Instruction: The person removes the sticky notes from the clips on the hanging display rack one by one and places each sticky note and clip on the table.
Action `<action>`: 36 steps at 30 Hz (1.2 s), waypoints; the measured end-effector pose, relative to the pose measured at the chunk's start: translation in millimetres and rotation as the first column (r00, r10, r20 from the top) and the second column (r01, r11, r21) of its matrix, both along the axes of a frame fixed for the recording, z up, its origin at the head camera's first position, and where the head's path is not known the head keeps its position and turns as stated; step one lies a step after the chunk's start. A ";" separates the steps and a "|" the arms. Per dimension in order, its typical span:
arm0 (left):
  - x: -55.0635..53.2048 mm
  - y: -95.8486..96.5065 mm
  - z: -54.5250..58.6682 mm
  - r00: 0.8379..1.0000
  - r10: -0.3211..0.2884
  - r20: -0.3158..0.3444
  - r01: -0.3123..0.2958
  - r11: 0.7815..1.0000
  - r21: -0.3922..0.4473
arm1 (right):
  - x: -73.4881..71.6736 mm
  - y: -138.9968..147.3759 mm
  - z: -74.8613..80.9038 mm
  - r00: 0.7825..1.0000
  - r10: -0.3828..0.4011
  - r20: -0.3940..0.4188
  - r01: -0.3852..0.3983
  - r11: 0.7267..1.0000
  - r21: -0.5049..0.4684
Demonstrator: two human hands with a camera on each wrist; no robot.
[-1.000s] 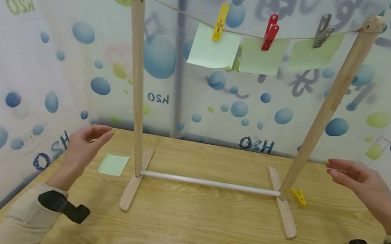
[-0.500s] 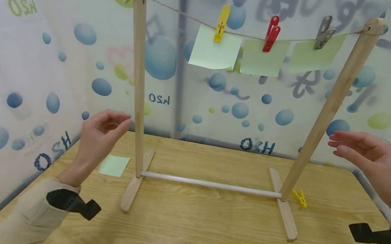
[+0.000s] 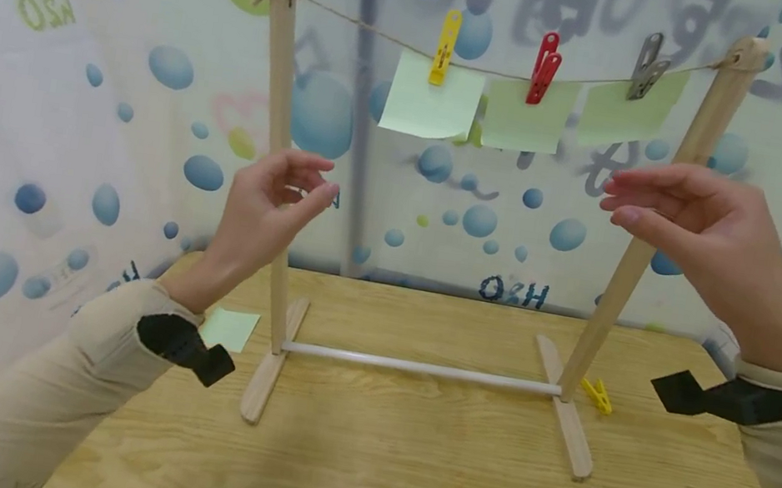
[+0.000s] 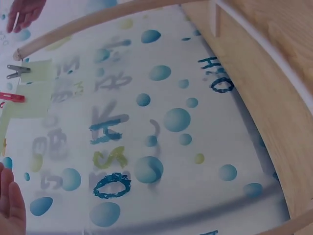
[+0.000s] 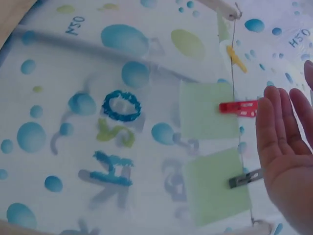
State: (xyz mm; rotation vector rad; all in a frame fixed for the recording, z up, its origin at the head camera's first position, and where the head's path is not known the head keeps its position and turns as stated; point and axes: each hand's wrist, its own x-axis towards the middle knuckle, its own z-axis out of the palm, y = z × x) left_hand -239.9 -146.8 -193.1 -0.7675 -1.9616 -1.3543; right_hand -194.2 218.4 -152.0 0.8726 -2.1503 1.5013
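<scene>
Three pale green paper squares hang from a twine line [image 3: 359, 22] on a wooden stand [image 3: 600, 317]. A yellow clothespin [image 3: 445, 50] clips the left paper [image 3: 426, 110], a red one [image 3: 544, 69] the middle paper [image 3: 522, 124], and a grey one [image 3: 647, 67] the right paper [image 3: 621, 122]. My left hand [image 3: 268, 204] is raised in front of the left post, holding nothing, fingers loosely bent. My right hand [image 3: 702, 240], also holding nothing, is up by the right post, below the grey clothespin. In the right wrist view its fingers [image 5: 281, 122] overlap the line's side near the red clothespin [image 5: 237, 107].
Left of the stand's base a loose green paper square [image 3: 230, 331] lies on the wooden table [image 3: 403, 465], partly behind the left wrist. Another yellow clothespin [image 3: 598, 395] lies by the right foot. A white crossbar [image 3: 421, 367] joins the posts. Behind is a patterned wall covering [image 3: 383, 192].
Both hands have risen from beside the stand's lower part and moved inward toward the posts. The hanging papers, clothespins and items on the table stay where they were.
</scene>
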 end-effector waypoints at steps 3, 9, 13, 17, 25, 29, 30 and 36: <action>-5.6 9.7 10.9 1.000 -0.014 -0.006 0.014 0.998 0.062 | -1.4 -19.8 12.6 0.991 0.132 -0.010 -0.132 0.989 -0.063; -19.6 28.5 22.9 0.997 -0.054 0.047 0.045 0.984 0.173 | -9.6 -69.3 38.2 0.996 0.074 -0.058 -0.073 0.997 0.028; -23.1 42.3 32.2 0.989 -0.059 0.133 0.028 0.974 0.225 | -22.7 -93.6 56.4 0.993 0.015 -0.119 -0.008 0.998 0.067; -26.1 54.4 40.6 0.982 -0.050 0.182 0.001 0.967 0.256 | -36.1 -108.0 68.4 0.998 0.036 -0.049 -0.035 0.999 0.020; -37.5 64.5 48.7 0.980 -0.014 0.197 -0.042 0.960 0.276 | -60.4 -124.5 82.5 0.997 -0.053 0.055 0.055 0.998 -0.036; -42.5 66.0 50.5 0.976 -0.017 0.218 -0.042 0.963 0.266 | -90.3 -123.1 92.2 0.990 -0.103 0.095 0.106 0.994 -0.025; -43.4 66.2 50.8 0.974 -0.028 0.224 -0.035 0.962 0.271 | -100.1 -121.9 93.8 0.989 -0.115 0.093 0.117 0.993 -0.011; -47.0 65.8 50.6 0.953 -0.086 0.291 -0.008 0.952 0.305 | -164.1 -112.7 96.4 0.979 -0.151 0.135 0.151 0.988 0.010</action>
